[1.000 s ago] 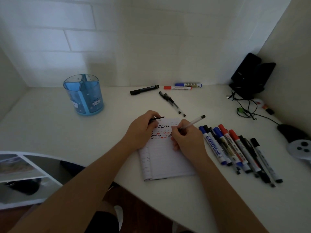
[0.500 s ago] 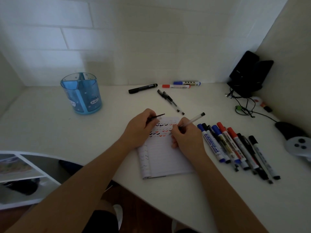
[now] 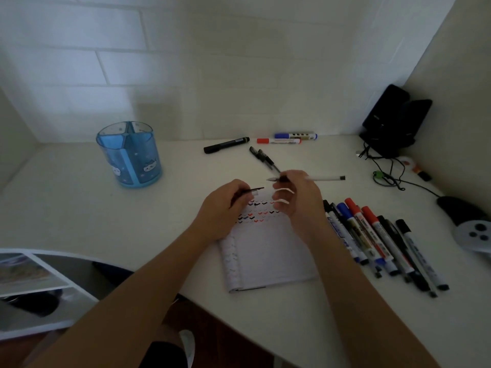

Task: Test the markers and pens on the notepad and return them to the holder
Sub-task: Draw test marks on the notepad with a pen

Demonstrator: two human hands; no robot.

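The white notepad lies in front of me with rows of small black, blue and red marks near its top. My right hand holds a clear-barrelled pen level above the pad's top edge, its tip pointing left. My left hand rests on the pad's upper left corner and pinches a black pen cap. The blue transparent holder stands at the far left of the desk. Several markers lie in a row right of the pad.
A black marker, a red marker, a blue marker and two black pens lie near the back wall. Black devices with cables stand at the back right. A grey controller lies at the right edge.
My right hand has lifted the pen off the notepad and turned it level, tip pointing left towards the cap in my left hand. My left hand has stayed on the pad.
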